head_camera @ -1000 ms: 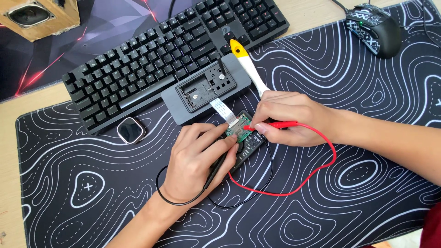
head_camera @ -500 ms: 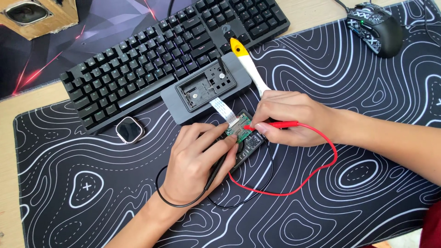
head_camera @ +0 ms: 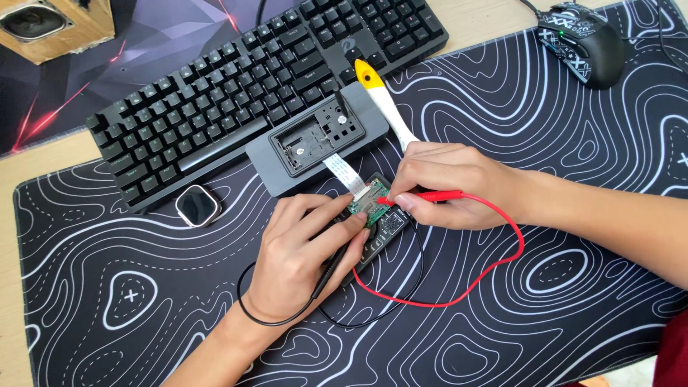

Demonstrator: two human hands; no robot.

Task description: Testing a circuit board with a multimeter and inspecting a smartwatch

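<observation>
My left hand (head_camera: 304, 254) grips a black test probe (head_camera: 331, 266), its tip pressed onto a small green circuit board (head_camera: 367, 208). My right hand (head_camera: 448, 185) pinches a red test probe (head_camera: 423, 196) whose tip touches the same board. Red lead wire (head_camera: 494, 269) and black lead wire (head_camera: 390, 304) loop over the black patterned desk mat (head_camera: 537, 287). The board rests on a small black meter (head_camera: 383, 233), mostly hidden by my fingers. A white ribbon cable (head_camera: 340, 172) runs from the board to an opened grey device case (head_camera: 315, 136).
A black keyboard (head_camera: 236, 79) lies behind the case. A white-handled tool with a yellow tip (head_camera: 383, 100) rests beside the case. A small rounded square watch body (head_camera: 197, 206) sits at the left, a patterned mouse (head_camera: 580, 39) at the top right, a wooden speaker (head_camera: 54, 25) at the top left.
</observation>
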